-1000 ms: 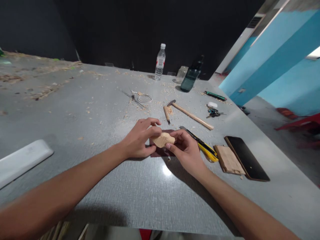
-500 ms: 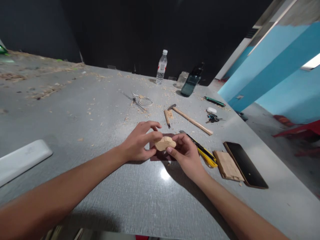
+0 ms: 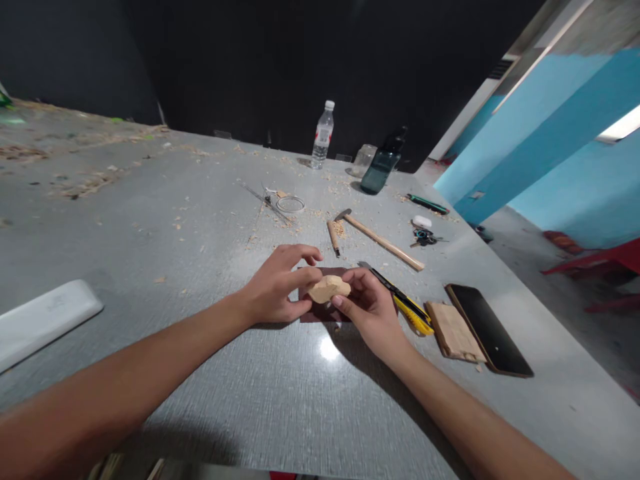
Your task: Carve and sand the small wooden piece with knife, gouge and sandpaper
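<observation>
A pale carved piece of wood (image 3: 329, 289) is held between my two hands, over a dark brown sheet (image 3: 320, 315) on the grey table. My left hand (image 3: 283, 283) grips its left end between thumb and fingers, with the index finger raised. At its right end, my right hand (image 3: 371, 303) pinches the wood with thumb and curled fingers. Close to the right hand lies a yellow and black utility knife (image 3: 413, 313). Beyond the sheet are a short wooden-handled tool (image 3: 333, 238) and a hammer (image 3: 385, 241).
Right: a wooden block (image 3: 455, 331), a black phone (image 3: 487, 329), keys (image 3: 424, 237) and a green tool (image 3: 427, 203). Back: a clear bottle (image 3: 323, 137), a jar (image 3: 364, 160) and a dark bottle (image 3: 381, 170). A white box (image 3: 50, 320) lies left. Wood shavings are scattered about.
The wood piece has tilted slightly between my fingers, and its outline looks a little different. Both hands have stayed in nearly the same place.
</observation>
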`<state>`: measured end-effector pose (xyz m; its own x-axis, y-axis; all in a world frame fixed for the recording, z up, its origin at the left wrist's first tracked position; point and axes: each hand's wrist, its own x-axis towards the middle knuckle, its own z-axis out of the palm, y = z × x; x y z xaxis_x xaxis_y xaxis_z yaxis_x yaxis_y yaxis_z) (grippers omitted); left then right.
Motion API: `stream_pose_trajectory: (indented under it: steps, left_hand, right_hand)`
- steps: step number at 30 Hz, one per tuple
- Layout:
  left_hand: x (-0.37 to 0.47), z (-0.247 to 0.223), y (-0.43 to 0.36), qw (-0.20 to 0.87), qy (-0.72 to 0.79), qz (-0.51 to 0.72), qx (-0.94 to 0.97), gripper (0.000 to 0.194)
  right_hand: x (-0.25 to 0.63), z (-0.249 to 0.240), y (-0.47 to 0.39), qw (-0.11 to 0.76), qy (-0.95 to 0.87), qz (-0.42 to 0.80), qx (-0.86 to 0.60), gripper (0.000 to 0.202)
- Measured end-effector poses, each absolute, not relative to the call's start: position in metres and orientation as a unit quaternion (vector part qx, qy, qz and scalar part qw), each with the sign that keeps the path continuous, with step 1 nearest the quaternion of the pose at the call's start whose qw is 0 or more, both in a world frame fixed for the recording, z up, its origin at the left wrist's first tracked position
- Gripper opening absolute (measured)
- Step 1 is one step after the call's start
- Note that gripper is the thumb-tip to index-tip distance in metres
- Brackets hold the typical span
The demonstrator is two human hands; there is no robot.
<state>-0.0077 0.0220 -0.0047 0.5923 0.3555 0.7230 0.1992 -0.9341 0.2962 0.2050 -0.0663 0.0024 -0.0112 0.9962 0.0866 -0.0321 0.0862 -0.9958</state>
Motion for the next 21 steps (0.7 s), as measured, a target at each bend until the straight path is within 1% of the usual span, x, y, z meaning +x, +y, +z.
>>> stream_pose_trajectory:
  steps: [3,7,11,17,21]
  left_hand:
    - [-0.0073,-0.0053,0.0222,0.092,0.153,0.420,0.890,0.034]
    - [-0.0075,-0.0048,0.0229,0.103,0.156,0.413,0.891,0.039]
    - [-0.0069,-0.0056,0.0248,0.104,0.159,0.420,0.887,0.035]
    - [-0.0047,-0.0106,0.0268,0.142,0.160,0.461,0.861,0.045]
    - [-0.0050,-0.0105,0.0273,0.136,0.183,0.453,0.862,0.046]
  right_hand:
    - [0.2050,0.0018,-0.0663,0.525,-0.522,0.479,-0.471,0.036]
    - [0.2051,0.0015,-0.0665,0.527,-0.517,0.483,-0.470,0.034]
    - [0.2053,0.0018,-0.0660,0.539,-0.536,0.460,-0.459,0.028]
    - [0.2057,0.0048,-0.0656,0.572,-0.565,0.368,-0.466,0.022]
    - [0.2103,0.0064,-0.0654,0.609,-0.574,0.256,-0.484,0.024]
